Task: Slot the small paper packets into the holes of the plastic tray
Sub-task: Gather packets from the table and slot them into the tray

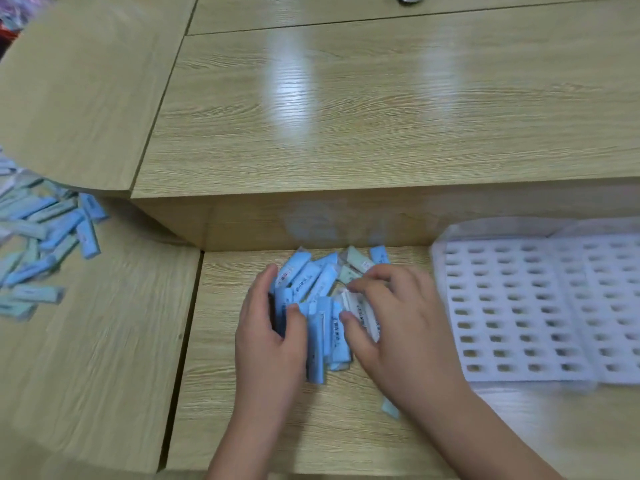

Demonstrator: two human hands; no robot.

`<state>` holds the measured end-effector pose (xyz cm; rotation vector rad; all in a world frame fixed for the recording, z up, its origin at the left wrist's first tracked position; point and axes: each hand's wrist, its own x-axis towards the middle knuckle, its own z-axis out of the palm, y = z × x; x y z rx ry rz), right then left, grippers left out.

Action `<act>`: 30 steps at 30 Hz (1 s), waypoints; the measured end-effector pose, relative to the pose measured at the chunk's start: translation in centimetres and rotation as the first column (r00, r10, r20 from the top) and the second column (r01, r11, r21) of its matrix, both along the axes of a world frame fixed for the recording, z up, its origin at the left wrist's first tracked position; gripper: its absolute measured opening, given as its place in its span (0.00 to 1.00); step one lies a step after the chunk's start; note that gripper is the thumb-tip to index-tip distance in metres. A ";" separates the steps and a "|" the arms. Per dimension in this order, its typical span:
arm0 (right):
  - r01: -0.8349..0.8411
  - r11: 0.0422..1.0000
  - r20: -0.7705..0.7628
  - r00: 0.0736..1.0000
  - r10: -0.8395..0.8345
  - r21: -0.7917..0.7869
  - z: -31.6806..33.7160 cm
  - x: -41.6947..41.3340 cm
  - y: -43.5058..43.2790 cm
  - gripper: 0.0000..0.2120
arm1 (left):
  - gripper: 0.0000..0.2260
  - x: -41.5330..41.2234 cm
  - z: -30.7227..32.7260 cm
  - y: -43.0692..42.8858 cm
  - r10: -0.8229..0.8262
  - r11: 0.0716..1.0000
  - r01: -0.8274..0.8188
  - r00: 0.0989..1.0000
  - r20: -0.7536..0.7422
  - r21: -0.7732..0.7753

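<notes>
- The wooden surface (311, 427) has a raised step (381, 116) along its back. Everything I am working with lies on the lower level in front of it.
- The white plastic tray (440, 271) sits at the right edge of the surface, with its far side against the step. Its rows of holes are blurred, but those I can make out look empty, so I judge the slotting has not begun.
- A loose scatter of spare packets (52, 233) lies at the left edge, well apart from the tray.
- The heap of packets (311, 282), blue with a few paler ones, lies mid-surface close to the step, just left of the tray.
- My left hand (270, 337) curls round the heap's left side, thumb on top.
- My right hand (405, 327) lies over the right side, fingers bent and thumb pressed in, so the bunch is held between both hands.
- The step in hand looks like gathering and squaring the bunch. Next I need to free one packet, turn it end-on, and line it up with a hole near the tray's left rim.
</notes>
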<state>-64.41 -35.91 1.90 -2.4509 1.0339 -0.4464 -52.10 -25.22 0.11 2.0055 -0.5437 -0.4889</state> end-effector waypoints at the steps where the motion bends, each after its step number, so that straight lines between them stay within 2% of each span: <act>1: -0.002 0.999 -0.020 1.000 0.001 -0.042 0.0 0.4 0.5 0.16 | 0.22 0.4 0.1 0.4 0.009 0.998 -0.014 0.997 0.073 0.057; 4: -0.035 0.998 -0.177 0.984 0.026 -0.043 0.3 1.4 2.3 0.19 | 0.24 0.9 0.5 1.2 -0.047 0.960 -0.030 0.962 0.268 0.277; 6: -0.007 1.000 -0.284 0.959 0.000 -0.024 0.4 1.8 3.1 0.23 | 0.25 0.8 0.6 1.7 -0.073 0.926 -0.043 0.955 0.289 0.376; 11: 0.041 0.999 -0.346 0.937 -0.047 -0.024 1.1 3.3 3.6 0.26 | 0.25 1.0 0.6 2.1 -0.006 0.905 -0.098 0.970 0.244 0.413; 16: 0.071 0.997 -0.332 0.941 -0.069 -0.006 0.8 4.0 3.2 0.20 | 0.20 1.4 1.0 2.3 0.018 0.928 -0.094 0.978 0.208 0.359; 20: 0.056 0.997 -0.335 0.939 -0.073 -0.062 0.6 4.1 3.0 0.16 | 0.17 1.6 1.7 2.1 -0.032 0.913 -0.050 0.981 0.193 0.405; 22: 0.054 0.999 -0.299 0.953 -0.054 -0.006 1.0 3.6 2.9 0.13 | 0.15 1.3 1.9 1.9 -0.092 0.890 -0.012 0.974 0.205 0.456; 24: 0.068 0.990 -0.240 0.970 -0.036 0.126 1.7 2.7 2.7 0.07 | 0.13 0.9 2.1 1.6 -0.101 0.888 0.002 0.977 0.190 0.461; 28: 0.088 0.950 0.000 0.996 -0.092 0.300 3.7 -1.1 0.9 0.06 | 0.07 0.2 3.6 1.0 0.036 0.934 -0.084 0.989 0.141 0.348; 30: 0.112 0.933 0.127 0.978 -0.164 0.342 4.5 -3.6 -0.5 0.08 | 0.06 -0.5 4.7 0.1 0.025 0.951 -0.064 0.991 0.131 0.303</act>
